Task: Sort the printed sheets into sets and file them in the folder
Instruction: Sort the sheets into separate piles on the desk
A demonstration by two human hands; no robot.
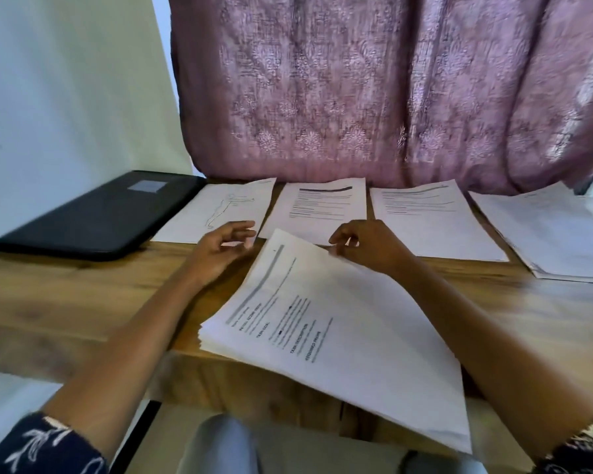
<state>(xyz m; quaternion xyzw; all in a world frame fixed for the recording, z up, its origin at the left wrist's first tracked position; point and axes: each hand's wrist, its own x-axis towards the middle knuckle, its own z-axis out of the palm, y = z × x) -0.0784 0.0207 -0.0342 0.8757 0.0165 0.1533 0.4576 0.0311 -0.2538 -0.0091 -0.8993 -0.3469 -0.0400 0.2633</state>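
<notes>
The thick stack of white printed sheets (339,336) lies on the near side of both hands. Its long axis runs from its far corner, between the hands, back toward the body and slants right. Its near end overhangs the edge of the brown wooden table (65,302).

The right hand (370,248) sits on the stack's far right edge with its fingers curled. I cannot tell whether it has the top sheet pinched or only touches it. The left hand (220,249) hovers just left of the stack's far corner, fingers loosely curled, holding nothing.

Beyond the stack lie a white sheet with an outline figure drawing (220,210) and a white text-printed sheet (319,206). The flat black zip folder (96,217) lies closed, well off to the stack's far left. I judge the right hand better placed to lift the next sheet.
</notes>
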